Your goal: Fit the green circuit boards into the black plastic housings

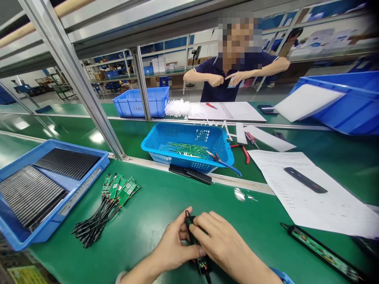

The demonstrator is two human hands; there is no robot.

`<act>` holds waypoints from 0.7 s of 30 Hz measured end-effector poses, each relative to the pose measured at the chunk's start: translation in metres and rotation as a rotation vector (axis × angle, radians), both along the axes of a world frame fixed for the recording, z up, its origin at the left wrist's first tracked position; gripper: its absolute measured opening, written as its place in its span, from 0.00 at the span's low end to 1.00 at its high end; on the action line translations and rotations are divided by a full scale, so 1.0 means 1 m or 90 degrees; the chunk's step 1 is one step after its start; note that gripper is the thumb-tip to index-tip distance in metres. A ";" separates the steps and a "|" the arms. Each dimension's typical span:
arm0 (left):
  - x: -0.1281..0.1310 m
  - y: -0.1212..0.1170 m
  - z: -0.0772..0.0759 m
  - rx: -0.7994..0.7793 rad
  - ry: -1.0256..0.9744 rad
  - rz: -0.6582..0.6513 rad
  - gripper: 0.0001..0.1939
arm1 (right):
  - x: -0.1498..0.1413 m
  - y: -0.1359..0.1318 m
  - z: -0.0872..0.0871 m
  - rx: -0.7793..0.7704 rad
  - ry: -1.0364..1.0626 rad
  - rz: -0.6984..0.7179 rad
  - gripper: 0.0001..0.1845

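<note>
Between my two hands, close to the front edge of the green bench, is a narrow black casing (pixel 203 265) with a green circuit board and small wires inside. My left hand (pixel 174 242) grips its left side, thumb and fingers around it. My right hand (pixel 220 240) bends over the top, its fingers pressed on the casing's upper part and covering much of it. A black loop pokes out at the far end, and a dark cable leaves the near end. Off to the right lies a similar open casing (pixel 324 252) with its board showing.
Left are a blue tray (pixel 102 157) of black strips and a bundle of circuit boards (pixel 118 189) with black cables. Ahead stands a blue basket (pixel 148 144) holding green strips and cutters. Printed paper (pixel 275 165) bears a black cover (pixel 304 180). A co-worker (pixel 219 88) stands opposite.
</note>
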State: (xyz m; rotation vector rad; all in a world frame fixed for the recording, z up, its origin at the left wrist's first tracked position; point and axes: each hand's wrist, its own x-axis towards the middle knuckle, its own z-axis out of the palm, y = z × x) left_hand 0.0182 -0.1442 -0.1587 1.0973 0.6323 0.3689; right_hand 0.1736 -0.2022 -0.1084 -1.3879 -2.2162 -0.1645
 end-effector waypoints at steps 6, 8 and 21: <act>-0.001 0.001 0.005 -0.037 0.007 -0.039 0.52 | 0.003 -0.003 0.000 -0.093 -0.016 0.046 0.17; -0.001 0.002 0.009 -0.025 0.017 -0.040 0.51 | 0.011 -0.008 0.000 -0.182 0.061 0.024 0.14; 0.003 -0.004 0.008 0.023 0.053 -0.047 0.49 | -0.001 -0.066 -0.054 -0.272 0.217 -0.218 0.24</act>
